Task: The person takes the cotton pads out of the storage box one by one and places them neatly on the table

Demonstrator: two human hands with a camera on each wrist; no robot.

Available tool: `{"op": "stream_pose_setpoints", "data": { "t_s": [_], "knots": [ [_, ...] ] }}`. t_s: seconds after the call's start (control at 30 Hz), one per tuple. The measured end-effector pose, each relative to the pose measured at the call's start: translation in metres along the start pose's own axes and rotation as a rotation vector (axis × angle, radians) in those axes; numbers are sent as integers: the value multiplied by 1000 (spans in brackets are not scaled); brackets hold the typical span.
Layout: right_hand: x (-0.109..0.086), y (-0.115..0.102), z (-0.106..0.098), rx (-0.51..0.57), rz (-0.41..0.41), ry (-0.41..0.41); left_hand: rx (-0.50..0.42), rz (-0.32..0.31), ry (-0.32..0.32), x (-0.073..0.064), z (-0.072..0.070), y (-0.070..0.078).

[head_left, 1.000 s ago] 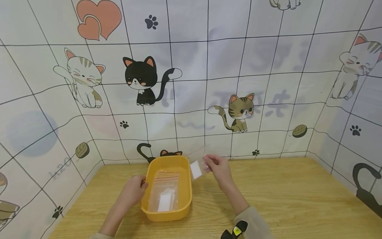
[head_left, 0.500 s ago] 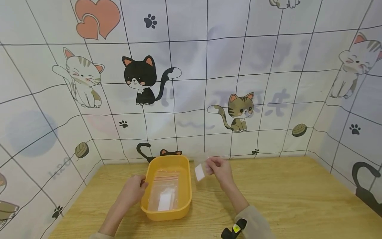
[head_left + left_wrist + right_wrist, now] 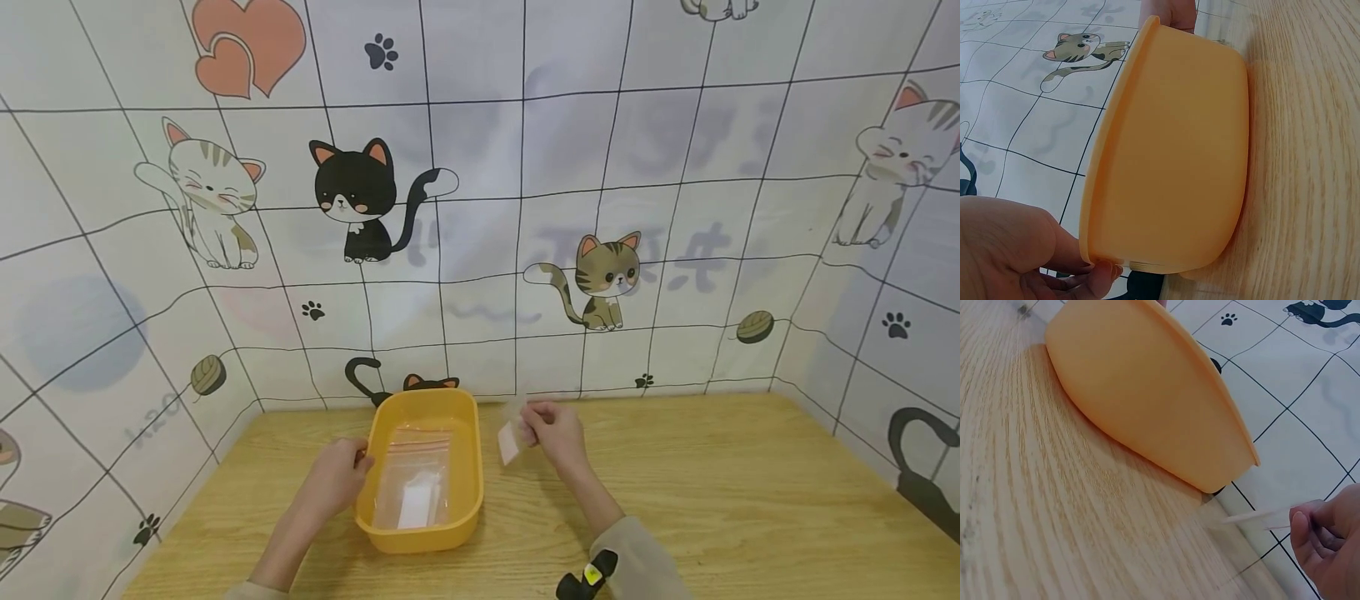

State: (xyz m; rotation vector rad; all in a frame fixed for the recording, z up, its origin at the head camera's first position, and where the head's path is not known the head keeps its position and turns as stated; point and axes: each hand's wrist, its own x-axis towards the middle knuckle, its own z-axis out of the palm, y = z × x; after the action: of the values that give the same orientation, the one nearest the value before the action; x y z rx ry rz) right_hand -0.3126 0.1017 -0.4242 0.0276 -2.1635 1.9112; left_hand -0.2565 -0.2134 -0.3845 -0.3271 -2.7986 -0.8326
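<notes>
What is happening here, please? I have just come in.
A person's left hand holds a yellow tub by its edge, while the right hand pinches a small clear bag beside the tub and apart from it. The tub stands on a wooden table, and at least one other plastic bag lies inside.

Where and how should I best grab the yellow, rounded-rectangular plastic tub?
Probably the right long rim of the yellow plastic tub, coming from the right, grip hooked under the lip: it juts outward above a sloping wall. The left hand holds the opposite side. The right hand should first release its clear plastic bag.
</notes>
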Motion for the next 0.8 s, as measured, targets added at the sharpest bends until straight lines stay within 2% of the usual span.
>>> {"op": "stream_pose_setpoints", "data": {
  "t_s": [0.33,0.63,0.8],
  "knots": [
    [2,7,-1,-186,5,19,-17,0,4,-1,0,-1],
    [-2,5,-3,-331,8,24,-16,-32,-15,-1,0,1],
    [-3,5,-5,-411,-31,36,-11,-26,-13,-1,0,1]
  ]
}}
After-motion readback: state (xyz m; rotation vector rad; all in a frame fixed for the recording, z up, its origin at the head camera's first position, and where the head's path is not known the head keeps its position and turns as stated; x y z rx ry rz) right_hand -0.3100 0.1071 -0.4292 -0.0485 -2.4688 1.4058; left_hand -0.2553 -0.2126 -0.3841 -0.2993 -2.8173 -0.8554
